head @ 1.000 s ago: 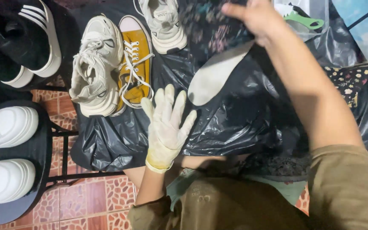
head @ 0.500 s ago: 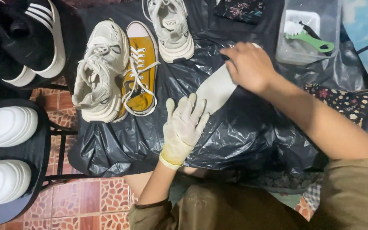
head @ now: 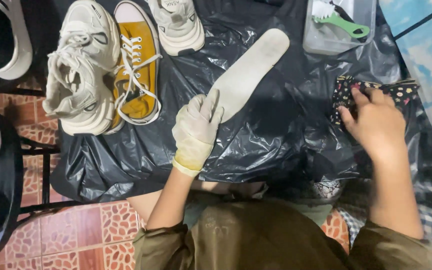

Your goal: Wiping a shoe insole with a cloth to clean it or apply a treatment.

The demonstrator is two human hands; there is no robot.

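Our tub (head: 321,42) holds a green brush (head: 338,22); our gloved left hand (head: 196,131) now pinches the insole (head: 248,72), our right hand (head: 376,125) perhaps gripping patterned cloth (head: 401,91).

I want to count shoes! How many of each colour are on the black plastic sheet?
White or cream shoes: 2, the chunky one and the one at the top.
Mustard-yellow shoes: 1.
Total: 3 on the black plastic sheet.

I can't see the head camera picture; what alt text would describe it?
A gloved left hand holds one end of a white insole on black plastic sheeting, while the bare right hand touches a dark floral cloth. Sneakers, one mustard yellow, lie alongside.
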